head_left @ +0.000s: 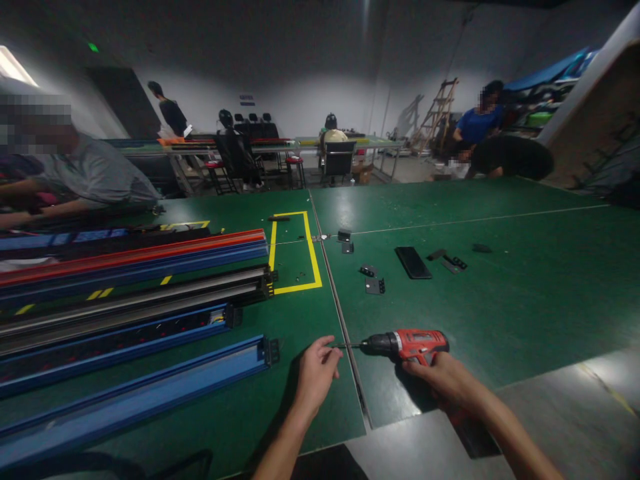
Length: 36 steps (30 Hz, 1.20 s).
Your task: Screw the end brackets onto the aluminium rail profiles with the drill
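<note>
1. Drill [407, 345], red and black, lies low over the near edge of the green table [525, 293], its bit [347, 345] pointing left toward the seam between the two tabletops.
2. Right hand [445, 377] is wrapped shut around the drill's grip from below.
3. Left hand [317, 370] pinches its fingertips together at the bit's tip; whether a screw sits between them is too small to tell.
4. Judging from this, the step in hand looks like loading or steadying the bit; the next move would call for a level drill and fingers clear of the tip.
5. Left of the hands, long blue rails [135, 390] and a red one [130, 257] lie side by side.
6. Farther off lie small black brackets [374, 285], a dark phone [413, 262] and a yellow taped rectangle [296, 252].
7. Beyond, a dim workshop holds other people at tables, chairs and a ladder [436, 113].
</note>
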Motion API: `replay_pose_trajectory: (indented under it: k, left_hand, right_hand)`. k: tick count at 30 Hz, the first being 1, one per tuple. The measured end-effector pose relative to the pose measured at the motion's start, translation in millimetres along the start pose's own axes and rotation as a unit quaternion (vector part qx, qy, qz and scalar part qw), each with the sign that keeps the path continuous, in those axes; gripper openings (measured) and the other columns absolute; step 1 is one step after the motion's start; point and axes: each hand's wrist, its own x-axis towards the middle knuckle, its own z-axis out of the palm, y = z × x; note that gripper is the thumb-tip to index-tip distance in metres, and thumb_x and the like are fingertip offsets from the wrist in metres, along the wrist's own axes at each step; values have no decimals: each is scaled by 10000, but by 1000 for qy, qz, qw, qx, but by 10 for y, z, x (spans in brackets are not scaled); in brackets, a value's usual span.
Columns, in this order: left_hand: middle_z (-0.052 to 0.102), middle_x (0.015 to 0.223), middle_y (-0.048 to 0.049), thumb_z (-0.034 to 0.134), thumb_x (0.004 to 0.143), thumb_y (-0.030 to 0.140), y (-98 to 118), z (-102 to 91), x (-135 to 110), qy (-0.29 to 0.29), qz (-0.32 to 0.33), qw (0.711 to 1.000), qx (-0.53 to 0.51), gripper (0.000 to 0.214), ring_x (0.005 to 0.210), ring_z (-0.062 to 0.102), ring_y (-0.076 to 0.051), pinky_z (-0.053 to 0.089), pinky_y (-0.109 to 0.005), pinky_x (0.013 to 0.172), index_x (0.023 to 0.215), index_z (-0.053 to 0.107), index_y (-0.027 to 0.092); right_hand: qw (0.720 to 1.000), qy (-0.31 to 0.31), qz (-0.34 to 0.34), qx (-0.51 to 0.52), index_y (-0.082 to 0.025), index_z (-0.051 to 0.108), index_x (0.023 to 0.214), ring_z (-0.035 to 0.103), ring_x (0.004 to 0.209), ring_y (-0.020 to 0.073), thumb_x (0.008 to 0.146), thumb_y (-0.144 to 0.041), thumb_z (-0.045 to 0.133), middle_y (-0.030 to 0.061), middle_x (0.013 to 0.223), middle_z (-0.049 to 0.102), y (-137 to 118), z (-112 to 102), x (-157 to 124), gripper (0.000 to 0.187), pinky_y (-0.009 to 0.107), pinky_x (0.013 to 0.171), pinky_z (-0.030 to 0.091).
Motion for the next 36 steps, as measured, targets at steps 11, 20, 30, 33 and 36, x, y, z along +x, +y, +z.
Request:
replay_pose_trajectory:
  k: [11, 20, 30, 33, 36]
  left_hand:
    - [685, 796, -4, 576, 992, 400, 116, -983, -486, 184, 278, 880, 338, 191, 695, 655, -171, 528, -276, 696, 924, 671, 249]
    - [714, 1073, -100, 599, 974, 395, 197, -1619, -402, 228, 319, 780, 488, 205, 1068, 650, -303, 489, -455, 990, 1101, 621, 235]
    - [669, 1334, -148, 624, 934, 408, 210, -1546, -231, 185, 297, 774, 528, 379, 1307, 568, -353, 430, -506, 1095, 1258, 610, 212]
    - [666, 1345, -152, 640, 918, 400, 230, -1530, -182, 181, 289, 780, 525, 405, 1310, 567, -356, 422, -506, 1106, 1270, 610, 203]
    - [674, 1329, -148, 662, 900, 381, 269, -1506, -127, 165, 273, 787, 528, 411, 1285, 581, -349, 427, -501, 1097, 1267, 614, 202]
  right_hand:
    - [999, -36, -3, -3, -217, 531, 655, 548, 496, 140, 870, -513, 681, 5, 552, 575, -112, -66, 46, 395, 248, 463, 374]
    - [997, -76, -32, 3, -224, 533, 712, 569, 519, 140, 847, -504, 716, -15, 591, 576, -591, 62, 190, 360, 250, 481, 444]
    - [993, -89, -81, -10, -211, 555, 690, 519, 505, 117, 850, -420, 705, -15, 596, 570, -1008, 241, 321, 303, 244, 477, 413]
    - [991, -94, -93, -13, -203, 581, 690, 536, 513, 123, 834, -430, 711, -7, 603, 594, -1099, 294, 347, 298, 247, 485, 424]
    - [990, -99, -99, -16, -197, 609, 705, 553, 522, 128, 823, -450, 721, -2, 620, 615, -1138, 354, 404, 300, 248, 486, 427]
